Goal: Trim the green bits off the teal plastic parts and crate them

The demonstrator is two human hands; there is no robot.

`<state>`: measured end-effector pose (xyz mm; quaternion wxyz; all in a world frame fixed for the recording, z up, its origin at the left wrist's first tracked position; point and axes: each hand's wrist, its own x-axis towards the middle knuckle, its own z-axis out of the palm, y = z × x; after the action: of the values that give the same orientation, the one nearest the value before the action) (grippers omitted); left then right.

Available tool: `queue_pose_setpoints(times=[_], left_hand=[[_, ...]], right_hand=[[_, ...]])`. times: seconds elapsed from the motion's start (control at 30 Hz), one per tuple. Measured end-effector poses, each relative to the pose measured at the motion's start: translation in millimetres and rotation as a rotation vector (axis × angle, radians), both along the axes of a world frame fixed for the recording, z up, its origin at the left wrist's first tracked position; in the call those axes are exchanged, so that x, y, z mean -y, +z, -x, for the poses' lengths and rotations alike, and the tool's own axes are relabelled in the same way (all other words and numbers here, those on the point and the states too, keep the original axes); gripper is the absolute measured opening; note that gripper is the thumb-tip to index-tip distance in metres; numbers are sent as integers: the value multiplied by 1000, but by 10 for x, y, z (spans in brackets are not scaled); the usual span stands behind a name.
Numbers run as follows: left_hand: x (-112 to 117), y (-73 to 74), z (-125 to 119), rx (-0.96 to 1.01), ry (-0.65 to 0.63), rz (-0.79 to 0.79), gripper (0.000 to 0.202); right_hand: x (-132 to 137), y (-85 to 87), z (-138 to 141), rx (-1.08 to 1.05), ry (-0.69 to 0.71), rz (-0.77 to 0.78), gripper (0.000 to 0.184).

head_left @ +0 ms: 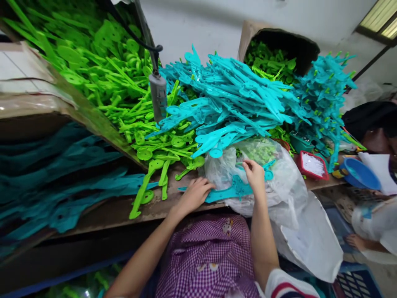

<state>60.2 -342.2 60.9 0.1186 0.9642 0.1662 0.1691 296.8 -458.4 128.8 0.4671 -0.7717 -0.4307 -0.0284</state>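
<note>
A long flat blue plastic part [229, 193] lies on the bench edge in front of me. My left hand [196, 193] is closed over its left end, fingertips on the part. Just above its right half, my right hand [254, 174] is raised with thumb and forefinger pinched together. What sits in that pinch is too small to make out. Behind the right hand a clear plastic bag [288, 178] lies open, with small green pieces [259, 151] in it. Another blue piece [268, 175] rests on the bag beside my right wrist.
Blue parts [229, 91] are heaped behind the bag. Green parts [102, 66] fill the left side. A grey cylindrical tool [158, 97] hangs over them. At right are a red tray [313, 164] of small white pieces, a blue bowl [361, 173] and another person's hand [356, 241].
</note>
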Motion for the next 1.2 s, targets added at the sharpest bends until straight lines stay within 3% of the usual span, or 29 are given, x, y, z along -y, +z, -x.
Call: queue_pose_setpoints(times=[0.1, 0.2, 0.33, 0.4, 0.5, 0.67, 0.8, 0.9, 1.03, 1.2], left_hand=[[133, -45, 78, 92, 93, -41, 40], [265, 114, 22, 206, 86, -50, 45], [319, 442, -489, 236, -201, 5, 44], [239, 510, -802, 209, -234, -10, 44], [63, 454, -1046, 157, -191, -104, 43], [-111, 221, -798, 152, -11, -196, 31], [-134, 126, -633, 153, 99, -211, 24], [-154, 98, -656, 164, 124, -220, 22], [-190, 85, -724, 180, 121, -235, 22], [-133, 185, -662, 181, 92, -194, 30]], right_hand=[[-181, -89, -228, 117, -42, 238, 28], [-387, -169, -297, 221, -4, 383, 32], [-536, -384, -378, 285, 69, 334, 53], [-542, -491, -450, 267, 102, 301, 51], [-529, -573, -530, 241, 145, 272, 44], [-546, -533, -524, 177, 135, 225, 28], [-566, -510, -516, 135, 131, 214, 22], [-593, -509, -506, 138, 139, 204, 27], [-667, -456, -442, 206, 65, 309, 38], [-722, -387, -371, 218, -34, 365, 25]])
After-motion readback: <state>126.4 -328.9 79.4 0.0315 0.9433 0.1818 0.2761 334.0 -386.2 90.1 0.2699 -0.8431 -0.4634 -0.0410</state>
